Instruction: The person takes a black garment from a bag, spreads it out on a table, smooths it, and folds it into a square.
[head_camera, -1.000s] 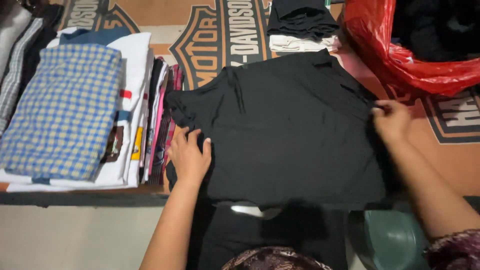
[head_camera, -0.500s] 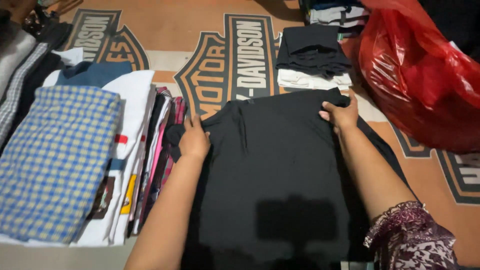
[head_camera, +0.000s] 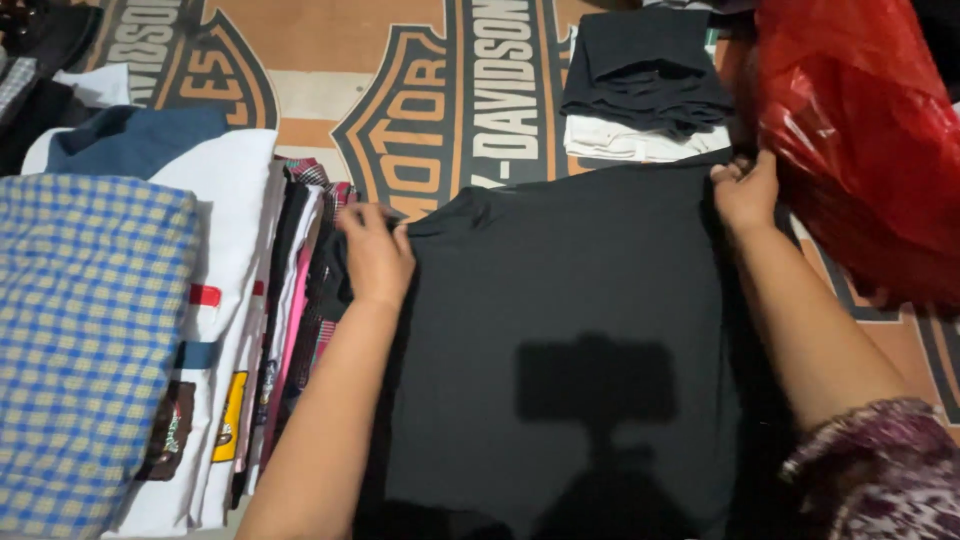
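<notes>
A black garment (head_camera: 570, 300) lies spread flat on the orange patterned surface in front of me. My left hand (head_camera: 375, 255) pinches its upper left corner, right beside the row of folded clothes. At the upper right corner my right hand (head_camera: 745, 190) grips the fabric's edge, close to the red plastic bag. Both arms reach forward over the cloth, and a dark shadow falls across its middle.
A row of folded clothes (head_camera: 270, 300) and a blue checked cloth (head_camera: 85, 340) lie at the left. A small stack of black and white folded garments (head_camera: 645, 85) sits at the back. A red plastic bag (head_camera: 860, 140) bulges at the right.
Both hands have slid up the black garment from its near side to its far corners, and my view has moved forward over it.
</notes>
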